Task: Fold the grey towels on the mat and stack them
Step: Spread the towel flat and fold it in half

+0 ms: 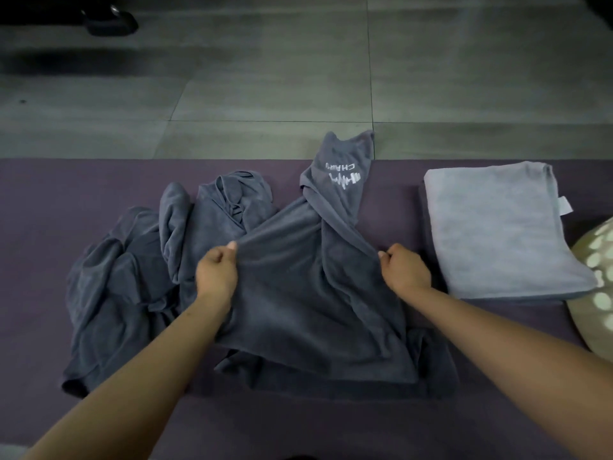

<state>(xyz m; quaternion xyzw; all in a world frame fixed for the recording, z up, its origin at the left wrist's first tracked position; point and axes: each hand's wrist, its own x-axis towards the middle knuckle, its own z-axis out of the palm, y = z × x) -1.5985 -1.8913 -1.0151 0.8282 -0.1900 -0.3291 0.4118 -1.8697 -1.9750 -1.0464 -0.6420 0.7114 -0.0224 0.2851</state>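
A dark grey towel [308, 293] with a white logo at its far end lies stretched across the middle of the purple mat [39, 227]. My left hand [215, 273] pinches its upper edge on the left, and my right hand [404, 270] pinches the same edge on the right, lifting it slightly. More dark grey towels [126, 287] lie crumpled in a heap to the left. A light grey towel [497, 227], folded flat, sits on the mat at the right.
Grey floor tiles [265, 78] lie beyond the mat's far edge. A pale round cushion with light spots [593, 287] pokes in at the right edge. A dark shoe [109, 21] stands on the floor at the top left.
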